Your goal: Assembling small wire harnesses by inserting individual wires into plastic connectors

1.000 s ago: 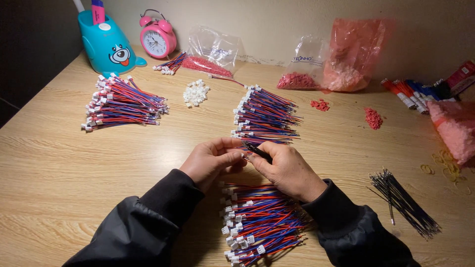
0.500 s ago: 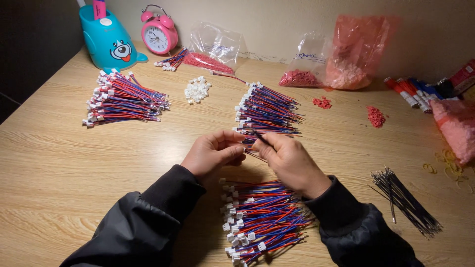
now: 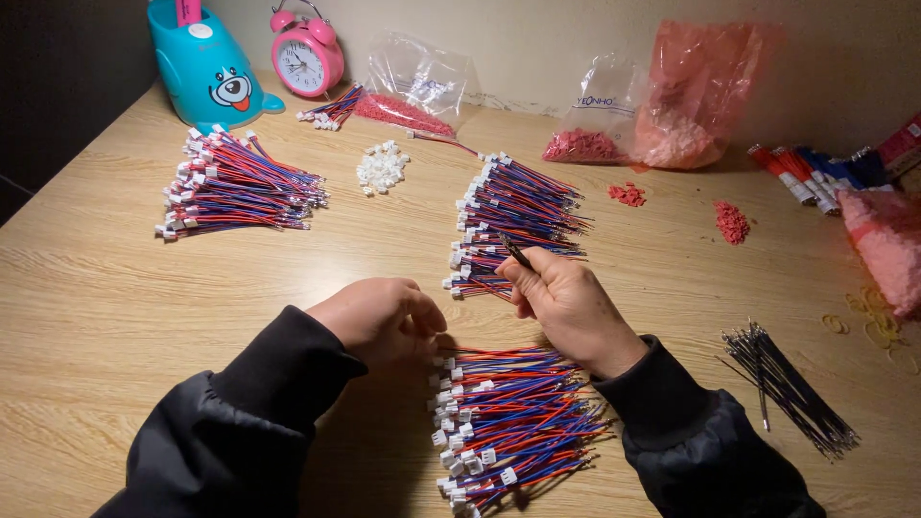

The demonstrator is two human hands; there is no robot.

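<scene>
Hands in black sleeves work at the near edge of a pale woodgrain table (image 3: pixel 115 317): the left hand (image 3: pixel 379 321) is curled shut at the white-plug end of the nearest bundle of red-and-blue wires (image 3: pixel 513 422), while the right hand (image 3: pixel 566 302) pinches a thin dark pin (image 3: pixel 516 252) just above it. Bare tabletop lies open to the left; a second wire bundle (image 3: pixel 513 221) sits just beyond the fingers, a third bundle (image 3: pixel 235 182) far left, and glossy black ties (image 3: pixel 787 384) to the right.

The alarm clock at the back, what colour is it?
The alarm clock is pink with a white face, seen best in the head view.
</scene>
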